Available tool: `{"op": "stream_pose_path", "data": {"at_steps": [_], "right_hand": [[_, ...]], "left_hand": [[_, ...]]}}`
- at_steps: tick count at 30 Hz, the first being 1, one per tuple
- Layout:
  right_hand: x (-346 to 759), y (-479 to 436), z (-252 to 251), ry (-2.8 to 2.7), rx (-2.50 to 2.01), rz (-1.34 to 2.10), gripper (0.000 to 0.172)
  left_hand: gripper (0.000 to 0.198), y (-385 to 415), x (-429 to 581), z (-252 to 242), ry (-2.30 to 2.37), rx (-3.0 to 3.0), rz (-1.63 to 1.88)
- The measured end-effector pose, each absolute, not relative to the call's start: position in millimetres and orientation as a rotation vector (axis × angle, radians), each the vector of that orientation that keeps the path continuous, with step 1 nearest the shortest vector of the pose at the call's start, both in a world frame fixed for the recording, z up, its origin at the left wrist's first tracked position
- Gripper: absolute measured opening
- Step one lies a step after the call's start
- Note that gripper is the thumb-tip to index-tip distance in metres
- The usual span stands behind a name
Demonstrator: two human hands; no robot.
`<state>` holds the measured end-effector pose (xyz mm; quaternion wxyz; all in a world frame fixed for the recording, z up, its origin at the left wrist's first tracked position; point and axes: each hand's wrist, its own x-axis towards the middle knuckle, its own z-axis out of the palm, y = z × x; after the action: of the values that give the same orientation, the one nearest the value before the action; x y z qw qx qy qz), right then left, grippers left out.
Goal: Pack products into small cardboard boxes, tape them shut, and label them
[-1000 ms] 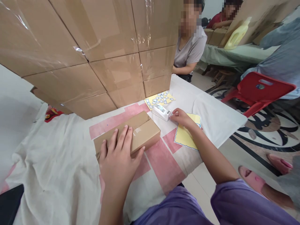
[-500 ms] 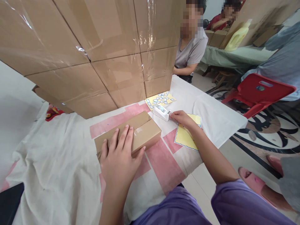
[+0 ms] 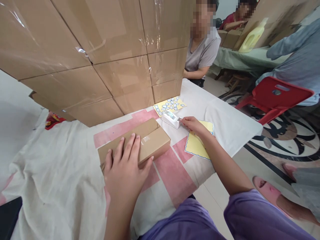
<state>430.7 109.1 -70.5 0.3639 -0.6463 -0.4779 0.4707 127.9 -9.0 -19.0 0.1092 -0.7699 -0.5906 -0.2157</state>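
Note:
A small closed cardboard box point(image 3: 156, 141) lies on the table with a short piece of clear tape across its lid seam. Spread over the top of this box, my left hand point(image 3: 126, 165) presses with its fingers apart and the thumb along the near side. A white tape dispenser point(image 3: 171, 119) stands just beyond the box's right end. My right hand point(image 3: 192, 125) is at the dispenser's near end, thumb and fingers pinched on the tape there; the tape itself barely shows. Under my right wrist lies a yellow sheet point(image 3: 198, 145) with a blue wavy edge.
A tall stack of wrapped cartons point(image 3: 125, 80) rises at the back of the table. Before it lies a yellow card point(image 3: 170, 106) with small label pieces. A person point(image 3: 203, 50) sits beyond the corner. A red chair point(image 3: 280, 96) and a yellow bottle point(image 3: 253, 36) are at right.
The view has shifted slightly. Both hands keep their places, the left on the box and the right at the tape dispenser.

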Motion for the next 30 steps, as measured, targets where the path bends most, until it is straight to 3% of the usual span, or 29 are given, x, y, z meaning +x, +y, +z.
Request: {"op": "stream_pose_path", "data": {"at_steps": [13,20,30], "right_hand": [[430,112,-72,-1.209,-1.639,1.265,0.045],[439,114,-77,-1.271,-1.578,1.340,0.033],[442,118,-77,-1.286,-1.570,1.392,0.037]], "left_hand": [[0.066,-10,129,-18,-1.746,-2.264,-0.656],[0.067,-9,128,-19,-1.740,-2.258,-0.655],[0.068,-9,126,-20,-1.714,-2.268,-0.601]]}}
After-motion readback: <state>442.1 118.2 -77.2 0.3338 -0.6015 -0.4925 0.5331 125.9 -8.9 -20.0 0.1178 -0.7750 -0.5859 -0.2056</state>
